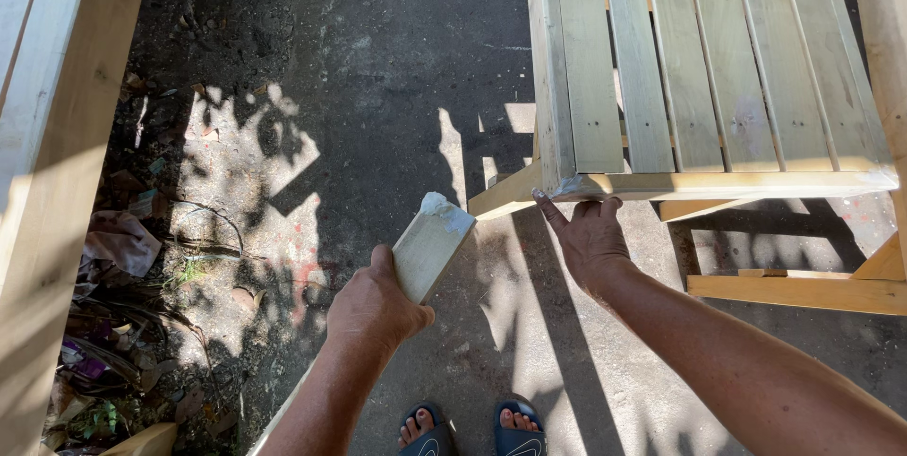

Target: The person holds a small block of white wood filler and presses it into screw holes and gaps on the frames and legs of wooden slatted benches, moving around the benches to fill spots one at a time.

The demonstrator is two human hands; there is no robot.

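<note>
My left hand (376,305) grips a putty-smeared wood block (432,243) — right hand (588,234), fingers open, touches the slatted frame (661,68) corner; filling looks barely begun.

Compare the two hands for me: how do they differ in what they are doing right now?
The left hand is closed around a small wooden block with pale paste at its far end; the right hand holds nothing. The left hand hangs over the dark ground, apart from the slatted wooden bench; the right hand's fingertips touch the bench's front corner, where the same pale paste shows. Both are bare and reach forward.
</note>
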